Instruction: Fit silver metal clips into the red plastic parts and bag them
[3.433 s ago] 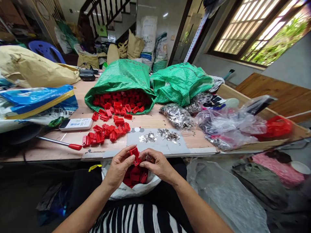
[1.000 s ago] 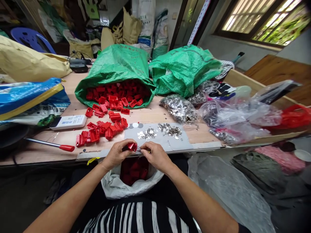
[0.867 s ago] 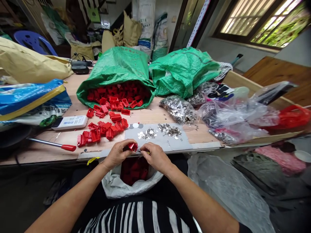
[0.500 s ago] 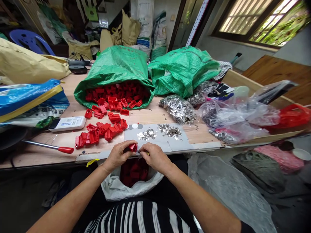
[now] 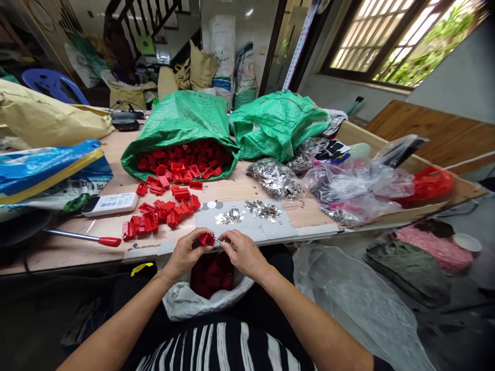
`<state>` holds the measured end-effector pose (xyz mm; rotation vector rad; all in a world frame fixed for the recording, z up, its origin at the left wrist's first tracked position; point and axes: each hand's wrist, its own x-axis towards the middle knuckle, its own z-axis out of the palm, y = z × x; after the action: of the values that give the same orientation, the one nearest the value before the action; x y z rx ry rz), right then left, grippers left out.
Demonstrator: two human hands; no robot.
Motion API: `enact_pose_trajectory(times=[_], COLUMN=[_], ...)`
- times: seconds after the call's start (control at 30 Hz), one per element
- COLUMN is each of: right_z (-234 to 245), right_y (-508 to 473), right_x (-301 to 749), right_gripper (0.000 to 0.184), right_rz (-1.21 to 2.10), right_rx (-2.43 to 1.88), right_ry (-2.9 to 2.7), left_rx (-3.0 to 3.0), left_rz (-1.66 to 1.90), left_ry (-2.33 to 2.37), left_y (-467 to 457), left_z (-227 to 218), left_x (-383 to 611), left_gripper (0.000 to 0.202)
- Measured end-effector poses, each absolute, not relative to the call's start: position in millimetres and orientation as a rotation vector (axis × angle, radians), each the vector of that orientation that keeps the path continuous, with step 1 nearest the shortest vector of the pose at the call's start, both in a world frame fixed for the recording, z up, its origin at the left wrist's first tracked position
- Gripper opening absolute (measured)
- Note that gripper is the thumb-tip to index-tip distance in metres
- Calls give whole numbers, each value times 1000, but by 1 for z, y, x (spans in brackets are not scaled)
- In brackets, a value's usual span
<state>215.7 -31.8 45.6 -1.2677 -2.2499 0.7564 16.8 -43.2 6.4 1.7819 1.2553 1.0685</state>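
My left hand (image 5: 184, 256) is closed on a small red plastic housing (image 5: 206, 239) at the table's front edge. In my right hand (image 5: 244, 253), a thin metal tool (image 5: 218, 240) is pinched, its tip up against the housing; whether it is tweezers or a small driver I cannot tell. Just beyond both hands, two heaps of small silvery metal pieces (image 5: 230, 216) lie on a grey sheet (image 5: 242, 232). Loose red housings (image 5: 172, 212) are scattered to the left of the sheet. Below my hands, a white bag (image 5: 185, 301) on my lap holds more red housings.
A green sack (image 5: 185, 116) spills red housings at the back; another green sack (image 5: 276, 123) stands beside it. To the right lie a clear bag of metal pieces (image 5: 274, 178) and a shallow wooden box (image 5: 444, 203). A red-tipped lever (image 5: 108, 241) juts in from the left.
The view has shifted a little. The housing in my left hand is turned somewhat, and more of the metal tool shows between my hands. Both hands keep their hold.
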Motion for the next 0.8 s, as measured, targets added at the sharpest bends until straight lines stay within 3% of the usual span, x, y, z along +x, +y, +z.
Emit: enact_pose_trajectory(times=[0.8], right_z=[53], right_y=[-26], right_x=[211], right_gripper=[11], right_rz=[795], right_rx=[-1394], right_ry=[-2444], left_rx=[1958], left_rz=[1061], left_ry=[1216], left_y=[-43], left_z=[6], left_x=[17], left_gripper=[30])
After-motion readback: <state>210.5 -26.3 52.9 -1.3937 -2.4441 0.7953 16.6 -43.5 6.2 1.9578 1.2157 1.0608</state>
